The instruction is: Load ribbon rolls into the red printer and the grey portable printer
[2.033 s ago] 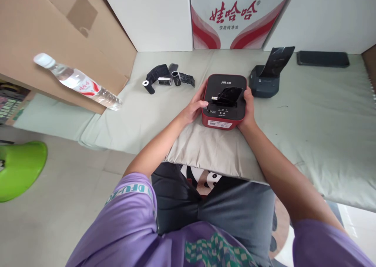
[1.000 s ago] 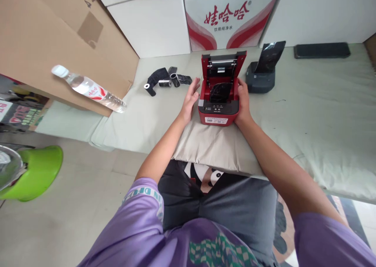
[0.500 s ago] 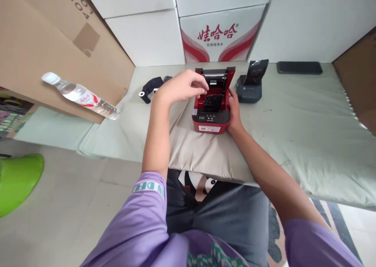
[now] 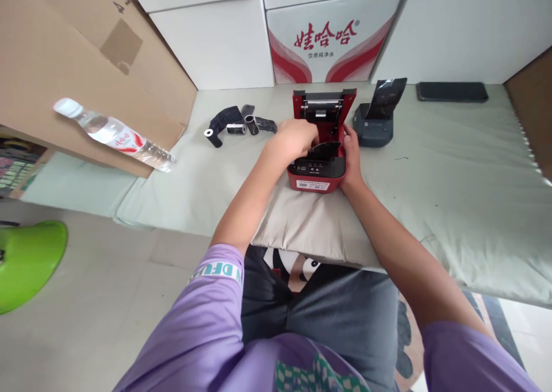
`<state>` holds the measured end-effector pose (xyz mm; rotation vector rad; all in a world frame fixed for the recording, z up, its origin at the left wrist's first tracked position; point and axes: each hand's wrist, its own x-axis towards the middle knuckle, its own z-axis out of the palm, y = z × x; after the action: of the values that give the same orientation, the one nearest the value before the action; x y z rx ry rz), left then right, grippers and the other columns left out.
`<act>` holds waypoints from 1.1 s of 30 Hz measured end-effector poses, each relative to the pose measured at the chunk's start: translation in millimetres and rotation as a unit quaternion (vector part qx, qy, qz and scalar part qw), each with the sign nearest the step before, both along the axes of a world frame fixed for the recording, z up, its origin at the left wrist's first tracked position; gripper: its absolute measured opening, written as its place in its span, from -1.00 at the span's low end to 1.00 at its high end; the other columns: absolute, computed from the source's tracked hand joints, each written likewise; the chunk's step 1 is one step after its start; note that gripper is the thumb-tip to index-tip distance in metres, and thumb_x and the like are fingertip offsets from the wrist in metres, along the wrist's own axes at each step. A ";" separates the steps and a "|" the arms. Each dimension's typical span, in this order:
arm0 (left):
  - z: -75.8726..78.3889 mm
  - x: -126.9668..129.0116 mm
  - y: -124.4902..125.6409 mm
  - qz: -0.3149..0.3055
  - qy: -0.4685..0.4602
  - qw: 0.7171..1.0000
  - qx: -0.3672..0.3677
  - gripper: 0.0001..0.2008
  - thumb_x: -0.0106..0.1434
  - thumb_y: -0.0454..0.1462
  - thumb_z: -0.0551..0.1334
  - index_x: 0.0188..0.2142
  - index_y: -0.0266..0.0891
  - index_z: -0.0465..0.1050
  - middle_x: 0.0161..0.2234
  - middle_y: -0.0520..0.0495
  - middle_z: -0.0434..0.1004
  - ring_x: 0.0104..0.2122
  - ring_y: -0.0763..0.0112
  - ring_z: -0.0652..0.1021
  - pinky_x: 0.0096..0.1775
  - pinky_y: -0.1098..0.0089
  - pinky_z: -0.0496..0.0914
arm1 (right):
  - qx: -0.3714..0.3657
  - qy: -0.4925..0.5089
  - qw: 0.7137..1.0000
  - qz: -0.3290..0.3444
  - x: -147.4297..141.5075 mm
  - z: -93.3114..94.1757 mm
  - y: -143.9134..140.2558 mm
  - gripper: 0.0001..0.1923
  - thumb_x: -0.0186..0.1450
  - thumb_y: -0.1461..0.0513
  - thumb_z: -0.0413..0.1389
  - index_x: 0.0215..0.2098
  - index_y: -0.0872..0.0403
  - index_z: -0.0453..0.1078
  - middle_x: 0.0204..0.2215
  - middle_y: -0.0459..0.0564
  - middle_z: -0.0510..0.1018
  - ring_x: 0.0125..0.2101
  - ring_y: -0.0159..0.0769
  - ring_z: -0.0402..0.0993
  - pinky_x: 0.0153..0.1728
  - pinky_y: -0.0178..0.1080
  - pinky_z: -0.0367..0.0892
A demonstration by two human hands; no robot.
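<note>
A red and black label printer (image 4: 317,182) rests on the padded surface with its lid tilted up at the back. My right hand (image 4: 352,153) grips its right side, thumb near the upper edge. Into the compartment from the left reaches my left hand (image 4: 295,139); its fingertips are hidden behind the printer's wall and a glossy black sheet (image 4: 325,150). Whether those fingers hold anything does not show. Close by on the right stands a small dark printer (image 4: 374,130), a black strip (image 4: 387,99) rising out of it.
Several black rolls and a curled black strip (image 4: 226,118) lie to the left. A water bottle (image 4: 116,136) leans by a cardboard box (image 4: 86,53). A black phone-like slab (image 4: 452,92) lies back right. White boxes (image 4: 215,47) form the back edge.
My left hand has gone down and right, from above the red printer's left side into its open compartment. My right hand stays on the printer's side. The view has shifted slightly.
</note>
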<state>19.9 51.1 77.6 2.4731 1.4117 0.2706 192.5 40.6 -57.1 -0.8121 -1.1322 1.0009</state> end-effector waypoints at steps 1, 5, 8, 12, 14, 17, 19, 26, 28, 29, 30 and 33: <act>-1.7 1.4 0.9 -0.003 -0.016 1.000 -0.003 -0.79 0.02 -0.47 0.33 -0.49 -0.12 0.66 -0.57 -0.11 0.52 -0.16 -0.11 0.65 0.03 -0.04 0.45 | 0.000 0.002 1.000 0.001 0.1 -0.5 0.3 -0.36 0.31 -0.33 0.12 0.24 -0.29 0.39 0.33 -0.15 0.47 0.41 -0.06 0.35 0.52 0.14 0.17; 1.0 5.9 2.2 -0.005 0.021 1.000 -0.015 -0.73 0.01 -0.50 0.29 -0.40 -0.15 0.68 -0.46 -0.13 0.60 -0.20 -0.06 0.66 -0.01 0.02 0.48 | 0.005 0.003 1.000 -0.007 0.8 0.1 0.0 -0.39 0.32 -0.31 0.12 0.21 -0.28 0.42 0.30 -0.14 0.49 0.39 -0.05 0.38 0.51 0.15 0.19; 22.5 5.1 -7.6 -0.033 0.032 0.999 -0.021 -0.74 0.03 -0.48 0.30 -0.33 -0.16 0.67 -0.38 -0.11 0.65 -0.24 0.02 0.67 -0.05 0.11 0.49 | -0.002 0.004 1.000 -0.007 1.9 1.7 -0.8 -0.37 0.30 -0.32 0.13 0.20 -0.26 0.43 0.28 -0.12 0.51 0.38 -0.04 0.39 0.50 0.16 0.20; 67.8 -16.4 -32.3 -0.084 -0.062 0.994 -0.035 -0.68 0.11 -0.41 0.33 -0.14 -0.16 0.66 -0.27 -0.06 0.66 -0.23 0.16 0.64 -0.11 0.21 0.47 | -0.012 0.007 1.000 -0.008 1.5 2.7 -1.7 -0.36 0.28 -0.32 0.17 0.17 -0.23 0.43 0.27 -0.12 0.52 0.37 -0.04 0.39 0.50 0.17 0.20; 84.8 -39.6 -40.1 -0.083 -0.154 0.984 -0.034 -0.69 0.16 -0.31 0.36 -0.07 -0.11 0.62 -0.19 -0.04 0.64 -0.22 0.26 0.61 -0.17 0.25 0.45 | -0.016 0.025 1.000 -0.010 0.3 2.0 -1.5 -0.40 0.28 -0.28 0.19 0.15 -0.21 0.44 0.25 -0.11 0.54 0.35 -0.04 0.41 0.49 0.15 0.20; 89.0 -84.8 -33.6 -0.027 -0.297 0.953 0.050 -0.75 0.18 -0.26 0.35 -0.11 -0.13 0.51 -0.14 0.00 0.55 -0.21 0.35 0.54 -0.25 0.30 0.37 | -0.013 0.044 0.999 0.000 -0.7 0.2 -0.7 -0.42 0.31 -0.26 0.19 0.16 -0.22 0.43 0.25 -0.10 0.55 0.33 -0.06 0.43 0.49 0.16 0.22; 77.6 -115.1 -17.9 0.056 -0.385 0.911 0.138 -0.62 0.14 -0.07 0.49 -0.28 -0.09 0.32 -0.25 0.05 0.47 -0.23 0.40 0.42 -0.30 0.31 0.34 | -0.007 0.030 0.999 0.012 0.1 -0.3 -0.5 -0.41 0.32 -0.28 0.16 0.19 -0.24 0.41 0.27 -0.11 0.53 0.35 -0.05 0.42 0.48 0.18 0.23; 12.2 -171.9 40.0 0.322 -0.327 0.873 0.164 -0.23 0.20 0.54 -0.04 -0.35 -0.12 0.11 -0.53 0.12 0.16 -0.27 0.51 0.21 -0.25 0.29 0.12 | -0.007 0.003 1.000 0.004 3.7 3.7 -4.5 -0.42 0.32 -0.28 0.16 0.19 -0.26 0.44 0.23 -0.10 0.55 0.34 -0.02 0.43 0.45 0.20 0.26; -3.3 -175.6 48.3 0.371 -0.292 0.862 0.184 -0.22 0.17 0.54 0.02 -0.41 -0.13 0.07 -0.56 0.13 0.16 -0.26 0.50 0.22 -0.23 0.30 0.08 | -0.004 -0.010 1.000 0.002 4.3 4.1 -5.0 -0.43 0.33 -0.27 0.14 0.19 -0.26 0.44 0.24 -0.10 0.55 0.35 -0.02 0.42 0.45 0.20 0.27; -10.0 -177.2 51.5 0.397 -0.274 0.856 0.186 -0.23 0.18 0.52 0.07 -0.43 -0.12 0.08 -0.56 0.12 0.17 -0.26 0.47 0.23 -0.22 0.30 0.07 | -0.003 -0.013 1.000 -0.001 4.8 4.0 -4.9 -0.43 0.33 -0.27 0.15 0.19 -0.26 0.45 0.24 -0.10 0.54 0.35 -0.02 0.42 0.45 0.20 0.27; -16.0 -179.2 54.4 0.417 -0.258 0.852 0.184 -0.26 0.20 0.50 0.11 -0.44 -0.11 0.10 -0.57 0.11 0.19 -0.26 0.45 0.25 -0.21 0.29 0.07 | -0.002 -0.014 1.000 -0.004 5.3 3.6 -4.7 -0.43 0.32 -0.28 0.15 0.18 -0.26 0.45 0.24 -0.11 0.54 0.35 -0.02 0.41 0.46 0.20 0.26; -28.5 -186.9 61.8 0.381 -0.230 0.881 0.162 -0.31 0.24 0.48 0.06 -0.42 -0.07 0.18 -0.54 0.07 0.27 -0.27 0.36 0.33 -0.21 0.25 0.09 | -0.001 -0.015 1.000 -0.010 7.3 2.0 -3.3 -0.41 0.30 -0.28 0.18 0.17 -0.25 0.45 0.24 -0.10 0.54 0.36 -0.01 0.40 0.47 0.20 0.23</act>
<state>-167.0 112.9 49.2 1.7201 2.1440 1.2465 199.8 37.3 -55.1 -0.8397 -1.1469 0.9761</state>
